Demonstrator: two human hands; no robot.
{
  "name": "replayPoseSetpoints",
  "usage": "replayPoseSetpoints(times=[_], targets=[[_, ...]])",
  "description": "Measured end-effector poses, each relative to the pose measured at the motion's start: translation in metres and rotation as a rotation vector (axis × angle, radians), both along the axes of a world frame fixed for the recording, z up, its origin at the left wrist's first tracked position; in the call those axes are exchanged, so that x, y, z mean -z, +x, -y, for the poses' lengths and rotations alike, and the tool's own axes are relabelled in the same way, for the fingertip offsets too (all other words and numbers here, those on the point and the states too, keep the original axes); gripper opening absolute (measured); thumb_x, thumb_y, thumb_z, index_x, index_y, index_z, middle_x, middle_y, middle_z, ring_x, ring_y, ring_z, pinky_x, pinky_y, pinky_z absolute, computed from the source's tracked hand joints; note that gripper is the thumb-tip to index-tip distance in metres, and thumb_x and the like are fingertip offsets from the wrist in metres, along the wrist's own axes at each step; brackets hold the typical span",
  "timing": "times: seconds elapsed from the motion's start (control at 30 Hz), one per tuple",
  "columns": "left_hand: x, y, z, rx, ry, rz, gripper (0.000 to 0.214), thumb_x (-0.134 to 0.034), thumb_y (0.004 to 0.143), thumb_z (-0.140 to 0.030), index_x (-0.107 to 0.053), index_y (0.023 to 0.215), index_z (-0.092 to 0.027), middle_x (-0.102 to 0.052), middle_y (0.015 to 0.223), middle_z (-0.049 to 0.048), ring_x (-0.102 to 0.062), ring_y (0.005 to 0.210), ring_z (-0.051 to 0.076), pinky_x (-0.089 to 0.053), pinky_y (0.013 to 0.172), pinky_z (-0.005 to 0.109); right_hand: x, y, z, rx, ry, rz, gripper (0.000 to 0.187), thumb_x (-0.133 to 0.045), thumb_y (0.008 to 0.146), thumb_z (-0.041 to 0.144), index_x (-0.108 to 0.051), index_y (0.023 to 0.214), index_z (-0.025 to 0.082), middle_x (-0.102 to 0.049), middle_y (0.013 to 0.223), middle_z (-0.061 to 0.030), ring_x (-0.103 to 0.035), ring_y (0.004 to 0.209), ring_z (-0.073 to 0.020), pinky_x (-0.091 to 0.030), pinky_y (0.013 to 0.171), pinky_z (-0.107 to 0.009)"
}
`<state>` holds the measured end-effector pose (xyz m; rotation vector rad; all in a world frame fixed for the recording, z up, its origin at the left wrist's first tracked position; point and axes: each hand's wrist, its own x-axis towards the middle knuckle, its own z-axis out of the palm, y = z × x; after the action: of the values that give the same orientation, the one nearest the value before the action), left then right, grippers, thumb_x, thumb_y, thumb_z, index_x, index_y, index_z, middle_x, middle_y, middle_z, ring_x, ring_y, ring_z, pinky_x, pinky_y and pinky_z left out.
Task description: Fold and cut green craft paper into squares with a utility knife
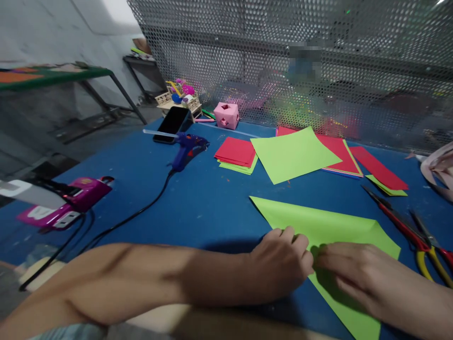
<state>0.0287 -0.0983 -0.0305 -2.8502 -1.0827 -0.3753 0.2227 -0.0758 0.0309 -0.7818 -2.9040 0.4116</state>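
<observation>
On green paper (329, 222), left hand (281, 264) loosely curled.

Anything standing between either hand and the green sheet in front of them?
Nothing visible does: the left hand and right hand are both at the green sheet. The scissors lie off to its right, not between.

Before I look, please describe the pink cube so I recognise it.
Follow the blue table back to the perforated panel. Before the panel, right of the black phone, sits the pink cube, boxy with dark openings, unlike the flat red-topped stack.
</observation>
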Motion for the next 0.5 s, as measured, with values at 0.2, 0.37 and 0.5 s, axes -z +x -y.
replayPoseSetpoints(times=[0.2,0.37,0.5], targets=[[0.007,-0.001,0.009,-0.008,0.244,0.104,0.018,-0.054,0.092,-0.025,-0.06,0.081,-0.012,-0.064,0.081,0.0116,-0.06,0.072,0.023,-0.044,0.057,0.034,0.017,-0.018,-0.022,0.172,-0.284,-0.245,0.028,-0.037,0.099,0.024,-0.064,0.106,0.021,-0.07,0.117,-0.0088,-0.067,0.104,-0.0182,-0.055,0.089,-0.031],[0.01,-0.001,0.011,0.066,0.413,0.058,0.016,-0.056,0.088,-0.019,-0.062,0.078,-0.009,-0.066,0.071,0.0147,-0.063,0.068,0.028,-0.048,0.06,0.041,0.037,-0.025,-0.037,-0.065,-0.383,-0.182,0.043,-0.032,0.103,0.028,-0.047,0.141,0.016,-0.055,0.142,-0.0119,-0.049,0.132,-0.018,-0.04,0.112,-0.04],[0.013,-0.001,0.011,0.083,0.422,0.053,0.015,-0.058,0.085,-0.017,-0.062,0.074,-0.008,-0.065,0.068,0.014,-0.062,0.063,0.026,-0.048,0.053,0.039,0.041,-0.031,-0.052,-0.21,-0.366,-0.108,0.048,-0.027,0.104,0.029,-0.037,0.149,0.017,-0.043,0.151,-0.0099,-0.034,0.142,-0.0167,-0.029,0.118,-0.045]])
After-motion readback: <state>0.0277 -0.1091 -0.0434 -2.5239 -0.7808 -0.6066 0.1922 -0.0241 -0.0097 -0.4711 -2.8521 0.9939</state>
